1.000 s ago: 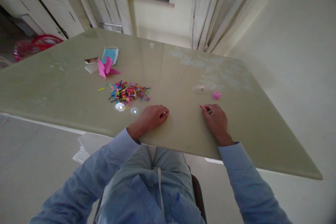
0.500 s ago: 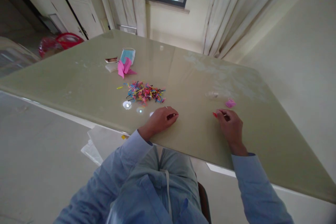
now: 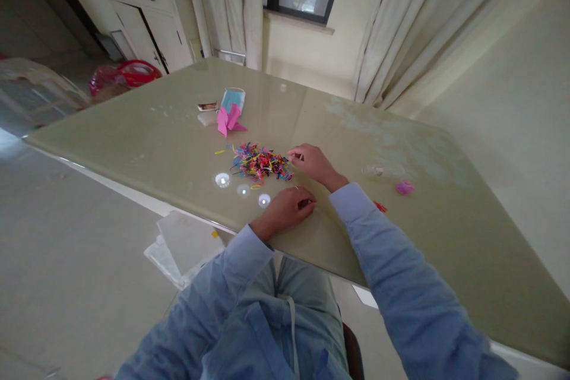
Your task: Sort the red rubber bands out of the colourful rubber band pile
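A loose heap of small coloured bands point(image 3: 260, 163) lies on the glossy table point(image 3: 169, 148). At the heap's right edge is my right hand point(image 3: 309, 161), thumb and fingertips pressed together; anything between them is too small to make out. My left hand point(image 3: 291, 206) rests on the table just below the heap, its fingers also pinched, and what they hold, if anything, is hidden. Beyond my right forearm lies a small red bunch point(image 3: 380, 206). Farther right sits a pink-purple bunch point(image 3: 405, 187), with a clear plastic item point(image 3: 377, 171) to its left.
Behind the heap are folded pink paper point(image 3: 229, 120), a blue face mask point(image 3: 233, 100), a small white packet point(image 3: 207, 118) and a small printed piece point(image 3: 207, 106). A red basket point(image 3: 138, 73) stands past the table's far left edge.
My right hand has moved left from beside the red bunch to the band heap. The red bunch now lies on the table, out of that hand. My left hand remains pinched below the heap.
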Demonstrator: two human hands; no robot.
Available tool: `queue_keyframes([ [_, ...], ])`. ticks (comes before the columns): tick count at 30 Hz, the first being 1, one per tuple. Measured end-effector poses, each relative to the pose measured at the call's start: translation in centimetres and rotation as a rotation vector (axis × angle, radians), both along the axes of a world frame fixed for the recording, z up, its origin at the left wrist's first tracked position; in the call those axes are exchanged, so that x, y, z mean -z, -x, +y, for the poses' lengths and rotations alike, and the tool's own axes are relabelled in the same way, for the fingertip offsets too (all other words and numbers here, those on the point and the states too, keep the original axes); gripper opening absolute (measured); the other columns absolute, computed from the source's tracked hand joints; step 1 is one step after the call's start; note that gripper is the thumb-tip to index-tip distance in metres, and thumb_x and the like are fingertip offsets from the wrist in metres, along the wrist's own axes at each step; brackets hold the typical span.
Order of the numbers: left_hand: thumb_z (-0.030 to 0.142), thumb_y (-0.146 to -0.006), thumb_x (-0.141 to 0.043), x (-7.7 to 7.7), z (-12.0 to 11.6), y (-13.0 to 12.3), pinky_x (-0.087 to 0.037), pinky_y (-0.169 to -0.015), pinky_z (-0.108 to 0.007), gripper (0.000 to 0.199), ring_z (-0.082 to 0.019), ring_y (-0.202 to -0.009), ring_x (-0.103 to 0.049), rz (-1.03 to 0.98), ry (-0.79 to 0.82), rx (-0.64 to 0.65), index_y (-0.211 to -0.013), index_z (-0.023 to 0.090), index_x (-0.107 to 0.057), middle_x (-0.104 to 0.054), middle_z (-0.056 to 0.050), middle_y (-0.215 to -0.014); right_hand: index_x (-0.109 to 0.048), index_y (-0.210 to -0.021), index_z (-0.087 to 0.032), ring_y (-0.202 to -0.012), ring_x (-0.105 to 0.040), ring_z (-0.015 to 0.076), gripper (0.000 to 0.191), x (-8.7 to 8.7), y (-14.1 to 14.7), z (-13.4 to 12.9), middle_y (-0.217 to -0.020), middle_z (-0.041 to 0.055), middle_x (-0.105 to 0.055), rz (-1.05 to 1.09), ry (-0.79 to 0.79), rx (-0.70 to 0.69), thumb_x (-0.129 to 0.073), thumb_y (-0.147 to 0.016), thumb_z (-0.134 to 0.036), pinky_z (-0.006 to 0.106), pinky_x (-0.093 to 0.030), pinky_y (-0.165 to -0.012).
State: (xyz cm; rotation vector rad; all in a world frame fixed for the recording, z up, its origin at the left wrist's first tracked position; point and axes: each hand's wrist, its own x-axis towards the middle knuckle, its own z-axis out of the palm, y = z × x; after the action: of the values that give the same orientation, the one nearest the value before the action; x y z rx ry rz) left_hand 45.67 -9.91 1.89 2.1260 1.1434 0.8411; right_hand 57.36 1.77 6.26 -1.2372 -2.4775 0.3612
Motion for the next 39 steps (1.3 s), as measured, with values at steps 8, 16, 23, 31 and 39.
queue_keyframes([
  [8,0.022,-0.091,-0.057,0.0,0.0,-0.2,-0.048,-0.078,-0.029,0.019,-0.019,-0.085,-0.065,0.063,-0.023,0.025,-0.097,0.015,-0.074,-0.073,-0.007,-0.094,-0.076,-0.110,-0.017,-0.093,-0.060,0.0205,0.032,0.1,2.8,2.7,-0.104,0.0129,-0.067,-0.342,0.015,-0.072,-0.047,-0.098,-0.022,0.029,-0.041,-0.083],
  [16,0.020,-0.090,-0.058,-0.3,0.0,-0.4,-0.049,-0.080,-0.029,0.020,-0.020,-0.088,-0.066,0.077,-0.009,0.023,-0.098,0.016,-0.075,-0.074,-0.007,-0.095,-0.075,-0.099,-0.015,-0.093,-0.056,0.0187,0.026,0.7,3.0,3.7,-0.098,0.0099,-0.066,-0.310,0.044,-0.140,-0.050,-0.097,-0.018,0.027,-0.039,-0.084],
  [23,0.021,-0.091,-0.056,0.1,0.1,-0.4,-0.048,-0.079,-0.029,0.020,-0.020,-0.089,-0.066,0.063,-0.031,0.021,-0.097,0.016,-0.074,-0.073,-0.007,-0.096,-0.072,-0.094,-0.014,-0.091,-0.054,0.0182,0.024,1.0,2.7,3.1,-0.095,0.0095,-0.062,-0.217,0.037,-0.118,-0.048,-0.094,-0.014,0.028,-0.039,-0.084],
  [31,0.021,-0.091,-0.058,0.3,0.1,-0.3,-0.047,-0.076,-0.028,0.018,-0.018,-0.083,-0.064,0.005,-0.032,0.014,-0.095,0.015,-0.074,-0.072,-0.007,-0.091,-0.068,-0.081,-0.015,-0.086,-0.053,0.0187,0.016,-0.4,0.2,1.7,-0.086,0.0078,-0.062,0.123,-0.057,-0.015,-0.053,-0.087,-0.017,0.031,-0.040,-0.083],
  [39,0.021,-0.091,-0.057,0.4,0.3,-0.1,-0.045,-0.074,-0.028,0.017,-0.017,-0.079,-0.061,-0.016,-0.036,0.028,-0.094,0.015,-0.073,-0.069,-0.006,-0.087,-0.066,-0.081,-0.018,-0.046,-0.034,0.0077,0.024,-2.6,-2.1,-4.8,-0.053,-0.0073,-0.043,1.036,0.642,0.273,-0.076,-0.073,-0.038,0.024,-0.023,-0.046],
])
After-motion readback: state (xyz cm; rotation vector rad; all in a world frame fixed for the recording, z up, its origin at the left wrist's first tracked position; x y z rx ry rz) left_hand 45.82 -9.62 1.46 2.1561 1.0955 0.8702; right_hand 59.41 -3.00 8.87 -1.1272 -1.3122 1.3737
